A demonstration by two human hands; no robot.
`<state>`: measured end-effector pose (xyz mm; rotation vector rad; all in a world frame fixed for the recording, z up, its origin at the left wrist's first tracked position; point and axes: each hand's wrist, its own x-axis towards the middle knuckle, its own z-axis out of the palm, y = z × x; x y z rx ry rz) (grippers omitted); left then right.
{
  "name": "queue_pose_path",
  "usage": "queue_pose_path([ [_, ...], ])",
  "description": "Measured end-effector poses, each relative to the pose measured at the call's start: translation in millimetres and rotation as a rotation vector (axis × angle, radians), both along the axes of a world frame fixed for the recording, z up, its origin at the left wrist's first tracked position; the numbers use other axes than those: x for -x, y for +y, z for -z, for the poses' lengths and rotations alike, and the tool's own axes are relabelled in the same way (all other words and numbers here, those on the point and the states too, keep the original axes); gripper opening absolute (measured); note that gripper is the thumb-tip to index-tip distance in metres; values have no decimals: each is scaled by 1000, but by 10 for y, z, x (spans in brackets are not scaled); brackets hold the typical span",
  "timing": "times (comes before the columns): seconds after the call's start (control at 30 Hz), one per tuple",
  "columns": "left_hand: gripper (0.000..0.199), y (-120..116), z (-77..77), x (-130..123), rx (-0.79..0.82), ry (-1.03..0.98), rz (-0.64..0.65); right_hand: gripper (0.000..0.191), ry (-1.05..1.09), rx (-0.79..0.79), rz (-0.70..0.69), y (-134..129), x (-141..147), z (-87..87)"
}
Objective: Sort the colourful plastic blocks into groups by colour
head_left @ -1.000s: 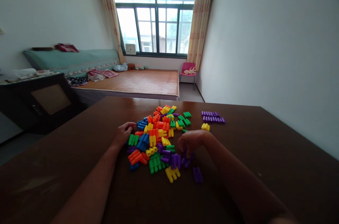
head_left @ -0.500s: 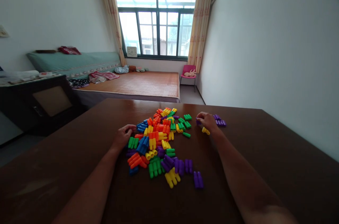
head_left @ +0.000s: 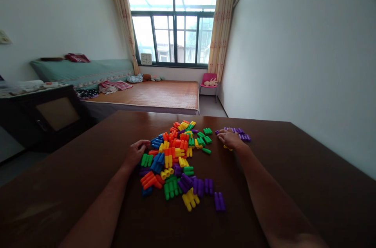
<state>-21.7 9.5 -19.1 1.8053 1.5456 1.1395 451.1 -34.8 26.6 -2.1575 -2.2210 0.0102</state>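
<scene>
From the head-worn camera, a dark brown, glossy tabletop (head_left: 293, 154) carries a heap of multicoloured plastic tube-shaped building pieces (head_left: 173, 152) near its middle. To the right of the heap, two rows of ribbed purple plastic pieces (head_left: 245, 137) lie on the tabletop, partly covered by the person's right hand (head_left: 228, 137). A bit of a purple plastic piece (head_left: 217, 132) shows at that hand's fingertips; its grip looks narrow, but whether it pinches the piece or only touches it, I cannot tell. A small yellow plastic piece (head_left: 227, 148) peeks out under the wrist. The left hand (head_left: 138, 151) rests at the heap's left edge, fingers bent, just beside some blue plastic tube pieces (head_left: 157, 141); its grip is unclear, with nothing visible in it. The step in hand appears to be positioning purple beside purple; the next move seems to call for a light touch, leaving the neighbouring rows and the yellow piece undisturbed.
</scene>
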Motion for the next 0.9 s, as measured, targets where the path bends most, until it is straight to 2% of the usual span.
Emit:
queue_pose_path([
  [0.2, 33, 15, 20, 10, -6, 1, 11, 52, -1, -51, 49, 55, 83, 123],
  [0.3, 33, 14, 16, 6, 0, 3, 8, 53, 58, -131, 120, 98, 19, 70],
  [0.4, 34, 15, 17, 7, -2, 2, 20, 51, 135, -253, 257, 107, -122, -32],
  [0.47, 33, 9, 10, 3, -4, 2, 22, 48, 156, -285, 282, 90, -200, -70],
  [0.63, 32, -17, -26, -21, -3, -18, 11, 43, 75, -110, 129, 43, -174, 19],
  [0.73, 32, -11, -18, -18, -8, -17, 9, 48, 40, -56, 129, 46, -102, 87],
  [0.9, 33, 19, 31, 9, -15, -7, 20, 49, 27, -75, 172, 67, -40, 101],
])
